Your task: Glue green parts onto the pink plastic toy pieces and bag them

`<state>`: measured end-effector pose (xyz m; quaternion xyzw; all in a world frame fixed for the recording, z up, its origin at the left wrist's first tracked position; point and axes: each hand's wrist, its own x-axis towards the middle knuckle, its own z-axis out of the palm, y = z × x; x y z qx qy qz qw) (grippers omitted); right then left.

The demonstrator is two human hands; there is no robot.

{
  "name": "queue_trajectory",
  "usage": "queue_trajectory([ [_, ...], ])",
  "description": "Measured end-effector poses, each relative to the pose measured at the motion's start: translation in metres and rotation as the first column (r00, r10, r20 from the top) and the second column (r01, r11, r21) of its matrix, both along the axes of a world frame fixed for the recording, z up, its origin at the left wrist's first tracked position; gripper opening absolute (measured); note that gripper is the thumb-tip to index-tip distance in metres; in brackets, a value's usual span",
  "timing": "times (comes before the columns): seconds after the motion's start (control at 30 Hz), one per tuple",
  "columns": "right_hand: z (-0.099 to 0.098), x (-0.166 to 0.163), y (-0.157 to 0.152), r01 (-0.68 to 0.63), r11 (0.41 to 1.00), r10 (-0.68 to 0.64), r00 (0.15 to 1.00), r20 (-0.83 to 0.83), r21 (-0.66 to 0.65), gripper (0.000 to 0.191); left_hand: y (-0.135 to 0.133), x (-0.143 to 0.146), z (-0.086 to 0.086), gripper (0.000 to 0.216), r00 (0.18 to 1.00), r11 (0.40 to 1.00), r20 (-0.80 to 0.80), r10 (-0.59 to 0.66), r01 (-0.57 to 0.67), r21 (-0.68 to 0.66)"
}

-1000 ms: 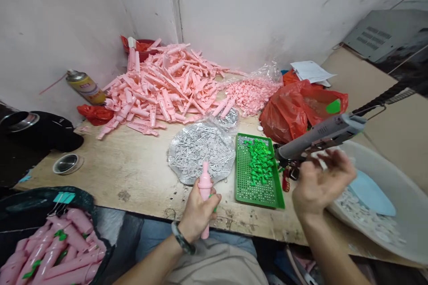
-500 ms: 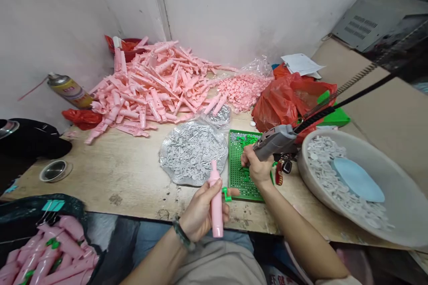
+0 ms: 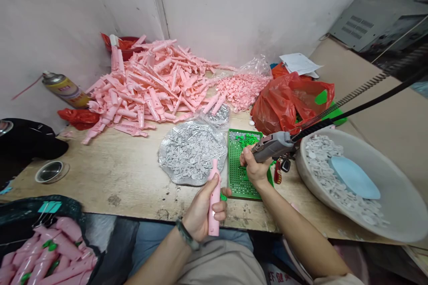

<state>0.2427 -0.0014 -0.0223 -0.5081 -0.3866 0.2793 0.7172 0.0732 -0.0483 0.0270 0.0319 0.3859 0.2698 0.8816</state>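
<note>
My left hand (image 3: 202, 207) is wrapped round a pink plastic tube (image 3: 214, 205) with a narrow neck, held upright over the table's front edge. A small green plastic piece (image 3: 223, 197) shows beside the tube, partly hidden by my fingers. My right hand (image 3: 257, 167) grips a grey electric screwdriver (image 3: 272, 146), which hangs from a coiled spring and black cable. Its tip points left over a green perforated tray (image 3: 239, 187) with green plastic parts (image 3: 247, 139) in it. Left of the tray lies a bag of grey discs and metal pins (image 3: 192, 153).
A heap of pink shells (image 3: 160, 84) covers the table's back left. To the right stand a red plastic bag (image 3: 281, 102) and a large basin (image 3: 401, 205) of white parts with a blue scoop (image 3: 356, 178). A tub of pink tubes (image 3: 50, 254) sits front left, below a spray can (image 3: 65, 90).
My left hand has turned the pink tube, and its fingers have closed more round it, so the green piece shows less. My right hand keeps the screwdriver over the tray.
</note>
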Motion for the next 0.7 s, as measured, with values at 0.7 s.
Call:
queue_trajectory([
  [0.7,0.0003,-0.0028,-0.0007,-0.007,1.000,0.007,1.000,0.014,0.001,0.033,0.0004,0.0063,0.0011,0.049,0.993,0.997,-0.092,0.070,-0.067,0.027],
])
